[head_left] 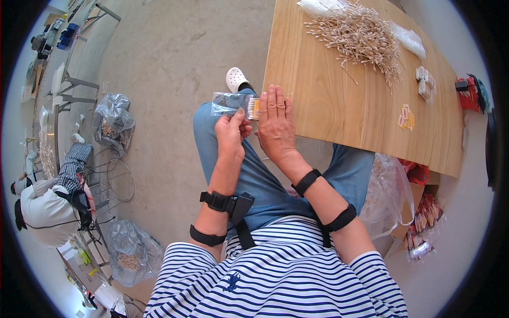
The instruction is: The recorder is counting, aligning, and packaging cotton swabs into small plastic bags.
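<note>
- I see the clear packet [222, 103] held above the left knee of the blue jeans [205, 124], just left of the table [334, 119].
- At its right end I make out a short row of white-tipped swabs [251, 109] and an orange card [256, 108]; I cannot tell whether both are inside.
- My left hand [231, 132] has its grip closed on the packet, thumb on top and fingers curled beneath.
- My right hand [276, 119] is flat and open, back up, fingers straight and together, just beside the orange card at the table's left edge; I cannot tell what its palm touches.
- Far on the table I see a loose heap of swabs [363, 40], with clear plastic [409, 40] to its right.
- Nearer and right are small white packs [424, 85], then some yellow cards [407, 118].
- Right of my legs, a clear plastic bag [387, 193] hangs below the table.
- Well to the left, two grey bags [113, 119] rest on the floor [159, 58], near a seated co-worker [50, 212].
</note>
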The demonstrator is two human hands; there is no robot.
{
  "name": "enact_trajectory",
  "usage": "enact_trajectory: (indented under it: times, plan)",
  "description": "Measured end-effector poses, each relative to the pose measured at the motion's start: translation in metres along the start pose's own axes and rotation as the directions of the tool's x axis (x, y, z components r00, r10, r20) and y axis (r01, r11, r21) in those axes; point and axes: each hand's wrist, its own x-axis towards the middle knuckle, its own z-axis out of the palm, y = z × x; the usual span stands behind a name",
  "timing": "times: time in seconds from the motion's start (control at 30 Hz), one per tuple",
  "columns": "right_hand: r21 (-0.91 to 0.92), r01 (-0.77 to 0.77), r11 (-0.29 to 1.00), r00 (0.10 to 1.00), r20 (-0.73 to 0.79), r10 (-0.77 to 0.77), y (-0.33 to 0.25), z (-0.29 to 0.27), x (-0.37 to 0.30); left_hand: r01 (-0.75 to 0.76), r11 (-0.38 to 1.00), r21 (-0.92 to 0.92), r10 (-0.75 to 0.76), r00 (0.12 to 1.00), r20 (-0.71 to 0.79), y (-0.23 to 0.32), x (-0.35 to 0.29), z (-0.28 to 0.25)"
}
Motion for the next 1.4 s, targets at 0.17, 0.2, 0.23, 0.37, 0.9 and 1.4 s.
enact_trajectory:
  times: [0.17,0.2,0.23,0.37,0.9,1.4]
  plan:
    - [0.002,0.011,1.0,1.0,-0.011,-0.011,0.001,0.0,0.0,-0.015,0.999,0.046,0.015,1.0,-0.004,0.004,-0.01,0.003]
    - [0.005,0.007,1.0,1.0,-0.007,-0.007,0.001,0.0,0.0,-0.022,0.996,0.088,0.024,1.0,-0.019,0.007,-0.016,0.005]
    - [0.008,0.004,1.0,1.0,-0.003,-0.004,0.002,0.0,0.0,-0.023,0.996,0.089,0.025,1.0,-0.019,0.008,-0.022,0.004]
    - [-0.02,0.014,1.0,1.0,0.001,-0.014,0.002,-0.002,0.0,-0.119,0.959,0.258,0.129,0.991,-0.019,0.011,-0.041,-0.002]
    - [-0.077,0.011,0.997,1.0,-0.027,-0.013,0.001,0.001,-0.001,-0.579,0.252,0.775,0.659,0.69,0.301,0.025,0.004,0.03]
    - [-0.077,0.003,0.997,0.999,-0.038,-0.005,0.0,0.002,0.001,-0.613,0.18,0.769,0.674,0.647,0.357,0.028,0.009,0.031]
